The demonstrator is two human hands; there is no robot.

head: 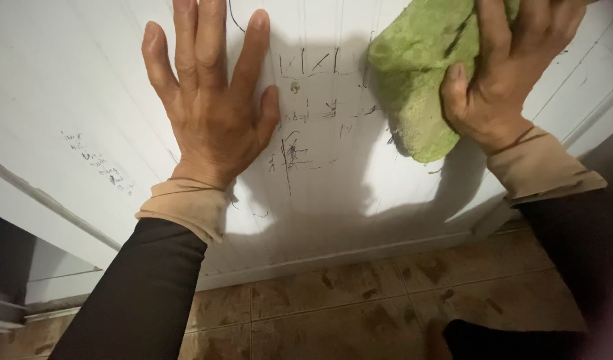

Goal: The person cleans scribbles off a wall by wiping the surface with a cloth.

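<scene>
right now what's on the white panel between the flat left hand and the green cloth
Dark pen scribbles mark the white panelled surface between the left hand and the fuzzy green cloth, seen from the head camera.

Left hand (210,110): flat, palm down, back facing up. Fingers (186,40) straight and slightly spread; thumb angled out to the inner side. Wrist straight, arm running down and outward from the fingers.

Left sleeve (136,293): dark, with a tan cuff (186,207) bunched just behind the wrist.

Right hand (506,73): curled, knuckles up, fingers bent and closed in a grip; fingertips cut off at the frame's upper edge. Thumb (453,90) pressed inward, pointing toward the left hand. Wrist bent slightly.

Right sleeve (580,233): dark, tan cuff (536,167) behind the wrist.

Hands apart, roughly level.
</scene>
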